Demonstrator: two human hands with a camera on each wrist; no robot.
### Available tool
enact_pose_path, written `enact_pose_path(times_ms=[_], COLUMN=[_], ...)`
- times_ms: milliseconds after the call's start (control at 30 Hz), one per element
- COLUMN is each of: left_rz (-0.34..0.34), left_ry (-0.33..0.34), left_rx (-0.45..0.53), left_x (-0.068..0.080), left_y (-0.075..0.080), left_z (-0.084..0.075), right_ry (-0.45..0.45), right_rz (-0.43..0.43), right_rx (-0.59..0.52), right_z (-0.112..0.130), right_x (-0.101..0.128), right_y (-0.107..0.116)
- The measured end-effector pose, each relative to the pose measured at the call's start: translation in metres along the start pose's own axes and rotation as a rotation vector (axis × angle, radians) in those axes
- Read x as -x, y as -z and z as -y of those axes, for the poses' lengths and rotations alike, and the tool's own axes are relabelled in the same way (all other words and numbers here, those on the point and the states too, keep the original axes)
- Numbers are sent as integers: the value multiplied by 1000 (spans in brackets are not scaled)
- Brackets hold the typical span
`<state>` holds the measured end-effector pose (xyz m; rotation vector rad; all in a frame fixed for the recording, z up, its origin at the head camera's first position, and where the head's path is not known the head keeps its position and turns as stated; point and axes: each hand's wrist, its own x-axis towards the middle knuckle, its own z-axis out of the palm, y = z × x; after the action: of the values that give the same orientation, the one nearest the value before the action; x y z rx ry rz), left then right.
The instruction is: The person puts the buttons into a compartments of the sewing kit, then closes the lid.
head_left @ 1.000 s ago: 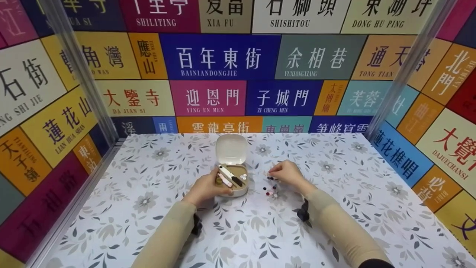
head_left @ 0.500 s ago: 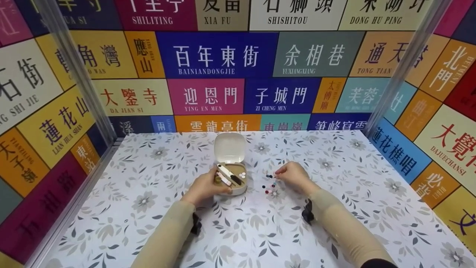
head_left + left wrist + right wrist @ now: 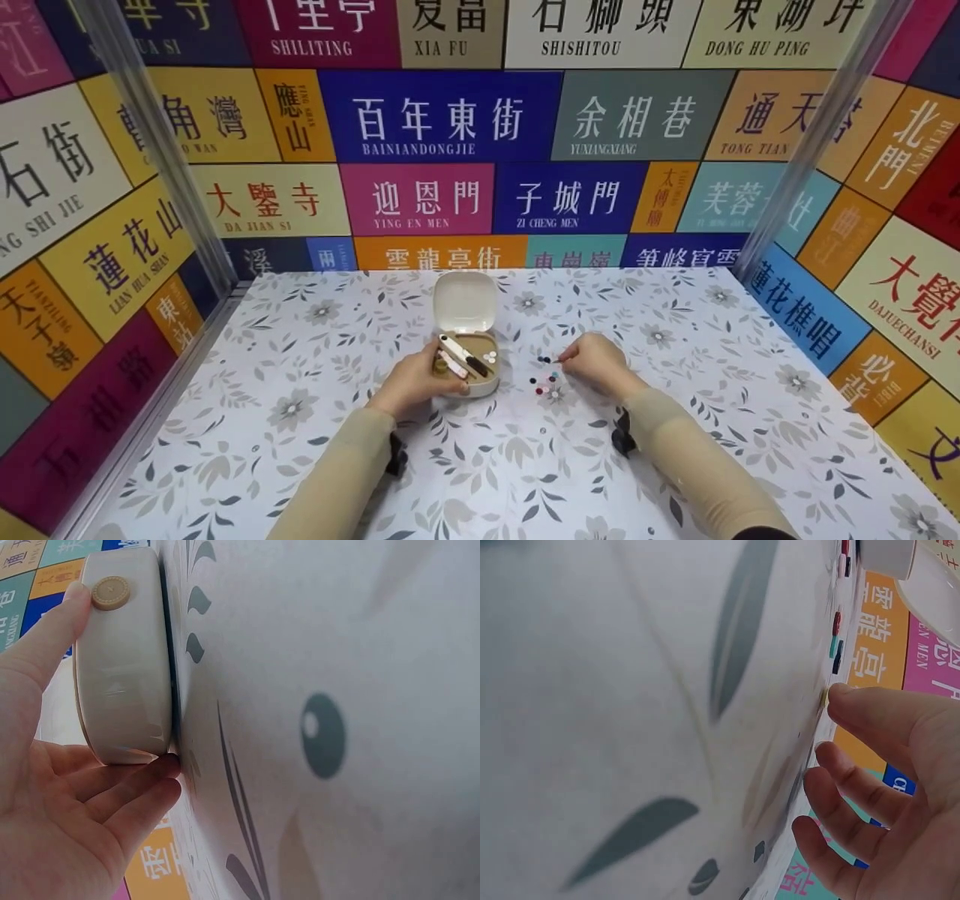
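Note:
A small white case (image 3: 484, 387) stands on the table with its lid (image 3: 465, 304) raised. My left hand (image 3: 411, 381) grips its left side, thumb near the round tan clasp (image 3: 110, 592), fingertips low by the table. Inside lie a white and black pen-like stick (image 3: 455, 349), a second pale stick and white buttons (image 3: 490, 357). My right hand (image 3: 596, 358) is right of the case, thumb low over the table with a tiny yellow piece (image 3: 825, 697) at its tip; the index fingertip is hidden. Small dark, red and teal buttons (image 3: 540, 391) lie just left of these fingertips.
A white tablecloth (image 3: 300, 465) with grey leaves and flowers covers the table. Panels (image 3: 442, 112) with large printed characters rise at the back and sides, with clear corner strips (image 3: 799, 142) between them.
My right hand has shifted slightly right and toward me, away from the dark buttons. The left hand stays on the case. The whole head view bobbed a little.

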<state>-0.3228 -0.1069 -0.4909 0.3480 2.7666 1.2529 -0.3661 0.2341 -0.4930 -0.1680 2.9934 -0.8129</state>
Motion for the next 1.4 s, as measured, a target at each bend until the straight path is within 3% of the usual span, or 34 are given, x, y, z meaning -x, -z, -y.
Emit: enact_pose_path(times_ms=[267,733,933,1400], left_rz=[11,17,7,18], left_ry=[43,45,13,40], left_rx=[19,28,-2,36], left_x=[2,2,1,3], left_y=[0,1,1,1], left_z=[1,-2,-2,-3], right_ry=[30,47,37,-3], right_rz=[10,-4,-7,19], right_rx=[33,55,74,-47], right_z=[-1,-1,0,0], right_x=[-1,0,1,1], right_y=[-1,0,1,2])
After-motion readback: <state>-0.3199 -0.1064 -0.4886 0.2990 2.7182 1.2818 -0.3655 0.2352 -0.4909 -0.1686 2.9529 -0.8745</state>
